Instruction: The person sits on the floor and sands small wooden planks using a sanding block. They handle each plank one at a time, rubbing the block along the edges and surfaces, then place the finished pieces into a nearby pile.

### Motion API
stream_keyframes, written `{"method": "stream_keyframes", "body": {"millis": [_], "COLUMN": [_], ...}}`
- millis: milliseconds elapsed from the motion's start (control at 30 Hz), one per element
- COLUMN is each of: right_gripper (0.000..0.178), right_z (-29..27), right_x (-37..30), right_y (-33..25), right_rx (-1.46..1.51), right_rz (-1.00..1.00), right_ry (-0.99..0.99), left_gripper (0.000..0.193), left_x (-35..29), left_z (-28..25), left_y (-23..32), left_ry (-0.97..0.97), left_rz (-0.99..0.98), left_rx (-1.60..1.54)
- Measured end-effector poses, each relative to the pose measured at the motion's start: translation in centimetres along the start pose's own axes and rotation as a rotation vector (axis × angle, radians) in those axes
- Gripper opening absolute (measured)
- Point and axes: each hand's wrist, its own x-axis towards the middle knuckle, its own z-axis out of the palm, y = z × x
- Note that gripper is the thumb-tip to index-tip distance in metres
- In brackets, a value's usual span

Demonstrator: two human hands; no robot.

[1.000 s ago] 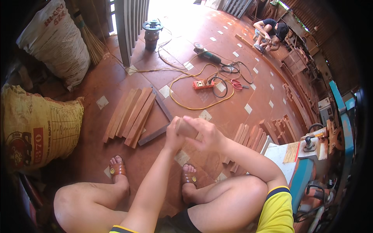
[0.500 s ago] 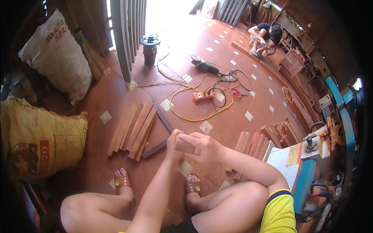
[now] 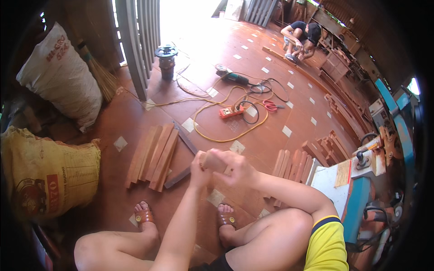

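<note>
Both hands meet over the floor in front of my knees. Between them is a small brown flat-faced piece, whose kind I cannot make out. My left hand is closed around its left end. My right hand grips it from the right, its fingers slightly blurred and partly over the piece. Just left of my hands, several wooden strips lie side by side on the tiles. A dark metal carpenter's square lies beside them, partly hidden behind my left hand.
More wooden strips lie right of my hands, near a white and teal machine. Ahead are an orange power strip, yellow cord, red-handled scissors and an angle grinder. Sacks stand left. Another person crouches far right.
My right hand has shifted slightly over the brown piece, and its fingers are more blurred. Both hands still hold it. The whole view has turned a little.
</note>
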Motion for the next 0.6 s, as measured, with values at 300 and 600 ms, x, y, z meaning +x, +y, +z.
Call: {"method": "stream_keyframes", "body": {"millis": [300,600], "right_gripper": [0.074,0.072], "right_z": [-0.4,-0.9], "right_x": [0.3,0.4], "right_y": [-0.4,0.4], "right_rx": [0.022,-0.029], "right_rz": [-0.066,0.018], "right_ry": [-0.069,-0.008], "left_gripper": [0.022,0.020], "left_x": [-0.6,-1.6], "left_z": [0.1,-0.3], "left_y": [0.2,0.2], "left_ry": [0.016,0.012], "left_rz": [0.059,0.054], "left_rx": [0.071,0.090]}}
